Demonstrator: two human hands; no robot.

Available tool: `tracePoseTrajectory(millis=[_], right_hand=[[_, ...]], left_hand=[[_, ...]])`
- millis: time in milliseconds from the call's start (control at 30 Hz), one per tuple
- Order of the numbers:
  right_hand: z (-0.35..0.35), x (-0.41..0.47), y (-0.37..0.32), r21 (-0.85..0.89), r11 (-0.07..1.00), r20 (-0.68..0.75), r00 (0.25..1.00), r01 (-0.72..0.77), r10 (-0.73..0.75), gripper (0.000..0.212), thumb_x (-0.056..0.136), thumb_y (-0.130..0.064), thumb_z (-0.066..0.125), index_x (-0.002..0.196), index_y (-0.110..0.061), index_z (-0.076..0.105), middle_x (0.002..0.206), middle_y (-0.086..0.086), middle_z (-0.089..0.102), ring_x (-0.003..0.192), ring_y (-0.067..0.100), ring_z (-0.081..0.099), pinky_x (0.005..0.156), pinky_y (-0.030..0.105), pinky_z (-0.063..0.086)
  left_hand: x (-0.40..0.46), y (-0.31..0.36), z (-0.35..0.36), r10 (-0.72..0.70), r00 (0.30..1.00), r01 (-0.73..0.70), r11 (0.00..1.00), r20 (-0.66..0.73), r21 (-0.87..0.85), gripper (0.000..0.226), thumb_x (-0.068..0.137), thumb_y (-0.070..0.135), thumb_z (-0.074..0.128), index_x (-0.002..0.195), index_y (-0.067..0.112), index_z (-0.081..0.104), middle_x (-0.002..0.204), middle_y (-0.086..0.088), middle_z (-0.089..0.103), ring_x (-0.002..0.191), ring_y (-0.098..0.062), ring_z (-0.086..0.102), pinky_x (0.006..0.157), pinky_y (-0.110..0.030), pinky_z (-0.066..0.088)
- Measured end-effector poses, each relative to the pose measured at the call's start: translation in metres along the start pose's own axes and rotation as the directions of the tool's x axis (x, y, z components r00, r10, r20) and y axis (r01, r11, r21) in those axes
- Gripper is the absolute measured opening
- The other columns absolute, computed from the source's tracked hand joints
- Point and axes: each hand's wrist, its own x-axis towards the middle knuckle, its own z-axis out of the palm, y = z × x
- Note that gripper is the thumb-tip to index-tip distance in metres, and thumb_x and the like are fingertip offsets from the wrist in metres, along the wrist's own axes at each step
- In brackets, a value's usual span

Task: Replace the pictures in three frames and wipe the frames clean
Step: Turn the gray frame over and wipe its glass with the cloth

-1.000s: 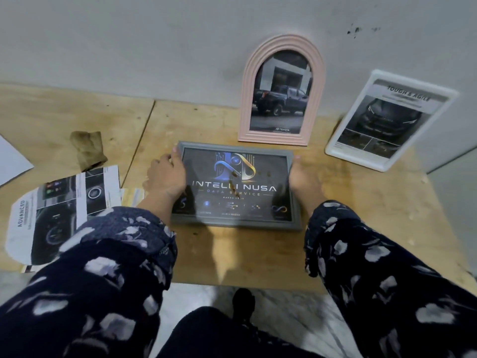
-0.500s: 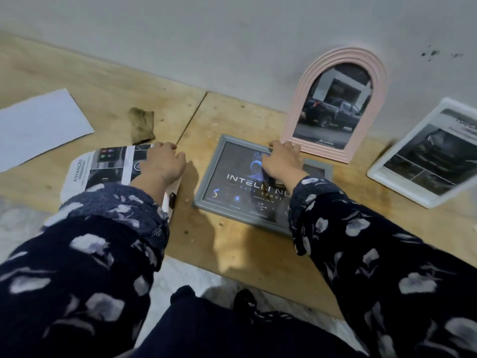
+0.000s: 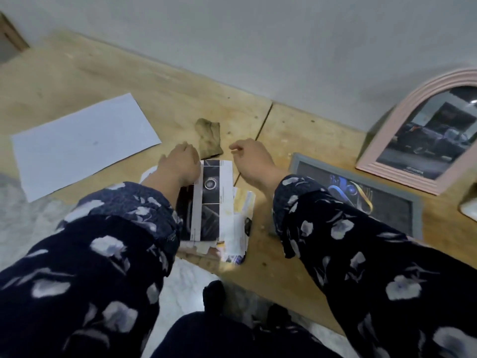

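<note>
My left hand (image 3: 180,164) lies on the far end of a pile of printed pictures (image 3: 219,200) at the board's front edge, fingers curled down and hidden. My right hand (image 3: 254,161) hovers just right of the pile with its fingers curled together and nothing in them. A crumpled brown cloth (image 3: 209,136) lies between the two hands, slightly beyond them. To the right a grey frame (image 3: 413,202) with a dark poster lies flat, partly under my right sleeve. A pink arched frame (image 3: 382,151) holding a truck photo leans on the wall.
A blank white sheet (image 3: 82,140) lies at the left on the wooden board (image 3: 296,125). A corner of a white frame (image 3: 468,208) shows at the right edge. The grey wall runs along the back. Marble floor and my dark trousers are below the board's front edge.
My right hand has let go of the grey frame and moved left towards the cloth. The view has swung left, and my left hand stays on the pile of pictures.
</note>
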Motion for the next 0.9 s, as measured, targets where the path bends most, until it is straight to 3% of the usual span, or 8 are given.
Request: tracePoseTrajectory(millis=[100,167,267,367,467,667,800,900], right_hand=[[0.016,0.027,-0.026,0.083,0.996,0.003,1.0,0.028,-0.028,0.038,0.09,-0.012,0.043,0.121,-0.023,0.062,0.131,0.005,0.054,0.099,0.023,0.059,0.071,0.026,0.047],[0.027,0.04,-0.037,0.093,0.995,-0.005,0.999,0.043,-0.042,0.038,0.09,-0.016,0.043,0.121,-0.027,0.062,0.132,0.007,0.048,0.106,0.025,0.055,0.085,0.031,0.048],[0.041,0.054,-0.044,0.04,0.999,0.012,1.0,0.0,0.0,0.036,0.094,-0.026,0.041,0.125,-0.035,0.058,0.142,0.006,0.035,0.127,0.028,0.038,0.107,0.042,0.036],[0.048,0.06,-0.046,-0.114,0.993,0.052,0.999,-0.01,0.016,0.04,0.097,-0.029,0.034,0.132,-0.033,0.053,0.147,0.002,0.031,0.129,0.029,0.028,0.107,0.043,0.033],[0.055,0.062,-0.049,-0.24,0.971,0.002,1.0,-0.006,0.007,0.041,0.098,-0.023,0.032,0.136,-0.024,0.048,0.14,0.002,0.041,0.121,0.03,0.035,0.094,0.042,0.035],[0.037,0.038,-0.047,0.197,0.974,-0.265,0.95,-0.115,0.166,0.026,0.092,-0.019,0.051,0.107,-0.023,0.071,0.109,0.001,0.069,0.096,0.022,0.063,0.084,0.037,0.053],[0.001,0.006,-0.03,0.303,0.945,-0.357,0.905,-0.121,0.231,0.017,0.091,-0.02,0.056,0.096,-0.02,0.072,0.103,-0.004,0.068,0.087,0.015,0.062,0.078,0.03,0.052],[-0.028,-0.019,-0.001,0.273,0.947,-0.435,0.856,-0.171,0.28,0.017,0.09,-0.03,0.056,0.103,-0.019,0.06,0.093,-0.004,0.062,0.086,0.016,0.059,0.073,0.029,0.046]], left_hand=[[0.014,-0.002,-0.009,0.055,0.997,-0.058,0.997,0.057,0.053,0.041,0.097,0.019,0.038,0.135,0.005,0.041,0.15,-0.011,0.029,0.14,-0.025,0.029,0.111,-0.052,0.026],[0.02,-0.004,-0.008,0.066,0.994,-0.076,0.992,0.091,0.104,0.044,0.097,0.021,0.037,0.137,0.005,0.038,0.155,-0.01,0.023,0.14,-0.026,0.032,0.11,-0.047,0.029],[0.021,-0.008,-0.004,0.076,0.993,-0.091,0.979,0.087,0.181,0.052,0.096,0.027,0.036,0.145,0.011,0.032,0.163,-0.003,0.008,0.146,-0.019,0.022,0.113,-0.046,0.023],[0.021,-0.011,-0.004,0.097,0.992,-0.113,0.97,0.082,0.213,0.052,0.094,0.027,0.034,0.144,0.012,0.034,0.162,-0.002,0.011,0.145,-0.018,0.022,0.113,-0.05,0.019],[0.023,-0.014,-0.005,0.097,0.991,-0.113,0.975,0.088,0.193,0.051,0.095,0.026,0.031,0.144,0.013,0.035,0.163,0.001,0.009,0.145,-0.017,0.022,0.113,-0.052,0.016],[0.02,-0.009,-0.004,0.08,0.994,-0.097,0.965,0.081,0.245,0.052,0.097,0.035,0.028,0.143,0.013,0.038,0.16,-0.002,0.016,0.144,-0.018,0.026,0.113,-0.051,0.017],[0.013,0.005,0.004,0.069,0.998,-0.066,0.97,-0.004,0.235,0.058,0.098,0.042,0.027,0.148,0.011,0.031,0.161,-0.004,0.016,0.147,-0.018,0.014,0.115,-0.055,0.014],[-0.008,0.036,0.016,0.182,0.983,-0.181,0.967,0.013,0.181,0.062,0.101,0.046,0.024,0.153,0.012,0.02,0.163,-0.002,0.004,0.15,-0.019,0.003,0.117,-0.055,0.006]])
